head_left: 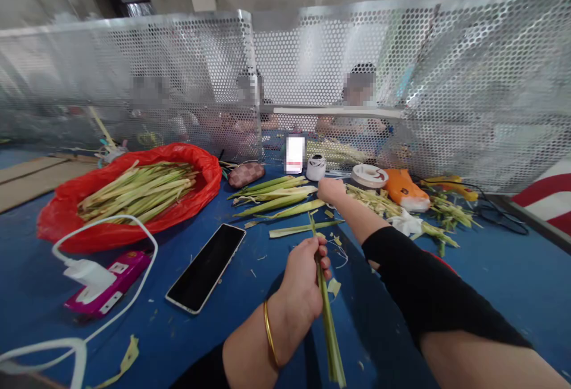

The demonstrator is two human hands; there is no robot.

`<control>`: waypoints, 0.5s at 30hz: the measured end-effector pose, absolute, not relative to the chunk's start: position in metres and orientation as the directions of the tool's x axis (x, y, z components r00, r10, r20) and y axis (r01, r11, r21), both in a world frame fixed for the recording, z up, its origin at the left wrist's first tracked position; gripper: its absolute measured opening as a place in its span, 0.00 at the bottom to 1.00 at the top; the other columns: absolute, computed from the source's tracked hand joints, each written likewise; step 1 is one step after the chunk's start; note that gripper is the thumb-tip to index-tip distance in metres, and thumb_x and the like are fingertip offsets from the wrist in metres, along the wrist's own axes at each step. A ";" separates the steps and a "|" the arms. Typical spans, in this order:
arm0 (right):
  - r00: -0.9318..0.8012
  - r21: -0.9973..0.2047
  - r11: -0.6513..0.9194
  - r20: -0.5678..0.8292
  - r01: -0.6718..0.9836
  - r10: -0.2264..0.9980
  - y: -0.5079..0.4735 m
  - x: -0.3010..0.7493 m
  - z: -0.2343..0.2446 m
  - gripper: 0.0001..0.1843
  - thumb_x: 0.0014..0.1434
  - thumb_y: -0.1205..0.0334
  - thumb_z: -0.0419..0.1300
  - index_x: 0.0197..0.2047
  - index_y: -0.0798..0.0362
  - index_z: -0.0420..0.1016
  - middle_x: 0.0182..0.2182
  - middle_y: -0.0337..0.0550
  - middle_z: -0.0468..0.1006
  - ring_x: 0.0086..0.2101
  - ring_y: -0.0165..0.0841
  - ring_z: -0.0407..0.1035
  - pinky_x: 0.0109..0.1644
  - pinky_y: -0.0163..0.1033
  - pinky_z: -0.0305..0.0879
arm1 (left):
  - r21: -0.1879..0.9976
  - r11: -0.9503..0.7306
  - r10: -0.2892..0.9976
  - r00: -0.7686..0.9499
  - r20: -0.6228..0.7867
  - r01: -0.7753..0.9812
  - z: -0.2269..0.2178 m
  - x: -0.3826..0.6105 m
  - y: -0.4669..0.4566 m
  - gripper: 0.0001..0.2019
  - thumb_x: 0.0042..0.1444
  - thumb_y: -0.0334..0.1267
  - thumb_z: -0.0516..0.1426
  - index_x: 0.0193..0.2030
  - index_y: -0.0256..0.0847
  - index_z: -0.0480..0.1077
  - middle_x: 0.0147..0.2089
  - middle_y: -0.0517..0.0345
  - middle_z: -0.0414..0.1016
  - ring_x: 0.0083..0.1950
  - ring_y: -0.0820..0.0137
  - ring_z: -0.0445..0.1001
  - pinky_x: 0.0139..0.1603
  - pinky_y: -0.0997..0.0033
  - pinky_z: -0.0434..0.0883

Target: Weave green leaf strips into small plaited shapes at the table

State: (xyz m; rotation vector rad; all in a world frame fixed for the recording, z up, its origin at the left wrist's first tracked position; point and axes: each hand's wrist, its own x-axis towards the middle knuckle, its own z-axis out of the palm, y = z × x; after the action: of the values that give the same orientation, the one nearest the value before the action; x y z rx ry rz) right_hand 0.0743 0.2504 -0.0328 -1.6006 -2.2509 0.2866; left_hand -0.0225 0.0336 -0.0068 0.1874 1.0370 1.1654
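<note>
My left hand (307,273), with a gold bangle at the wrist, is closed around a long green leaf stalk (329,329). The stalk's narrow tip sticks up above my fingers and its wider end hangs towards the table's near edge. Stretched forward, my right hand (332,190) is at the right end of a row of green and pale leaf strips (279,201). It looks curled, and what its fingers hold, if anything, is hidden behind it. One loose strip (289,231) lies just beyond my left hand.
A red plastic bag (62,213) of leaf stalks stands left. A phone (207,267), a purple power strip (113,288) and a white cable lie nearer. Behind are a white jar (316,168), a tape roll (369,176), an orange tissue pack (405,190) and a perforated metal screen (312,56).
</note>
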 end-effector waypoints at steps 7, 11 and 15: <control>0.038 -0.821 0.043 0.079 0.569 0.996 0.239 0.117 -0.003 0.18 0.64 0.57 0.58 0.55 0.55 0.68 0.52 0.48 0.71 0.46 0.38 0.70 0.47 0.49 0.70 | 0.606 0.451 0.820 0.036 -0.571 -0.655 -0.006 -0.024 0.036 0.07 0.62 0.31 0.49 0.32 0.36 0.64 0.22 0.67 0.59 0.16 0.83 0.56 0.17 0.81 0.53; 0.108 -0.959 0.047 0.080 0.280 0.991 0.214 0.153 0.019 0.12 0.62 0.57 0.58 0.44 0.58 0.72 0.37 0.46 0.75 0.33 0.32 0.71 0.36 0.40 0.71 | 0.610 0.474 0.817 0.058 -0.574 -0.635 -0.007 -0.025 0.036 0.07 0.62 0.31 0.50 0.33 0.36 0.65 0.22 0.67 0.59 0.16 0.83 0.57 0.17 0.81 0.54; 0.134 -0.992 0.109 0.117 0.062 0.984 0.169 0.181 0.027 0.14 0.51 0.56 0.64 0.25 0.53 0.65 0.17 0.31 0.61 0.18 0.23 0.56 0.21 0.32 0.57 | 0.634 0.480 0.824 0.064 -0.563 -0.606 -0.004 -0.024 0.035 0.06 0.62 0.32 0.50 0.33 0.36 0.65 0.22 0.67 0.59 0.16 0.83 0.57 0.17 0.82 0.54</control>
State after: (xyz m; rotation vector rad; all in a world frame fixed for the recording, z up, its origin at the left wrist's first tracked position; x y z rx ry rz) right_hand 0.1809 0.1692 0.0273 -1.2266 -1.1978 0.9985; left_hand -0.0241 0.0348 -0.0045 0.2558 1.0406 1.0976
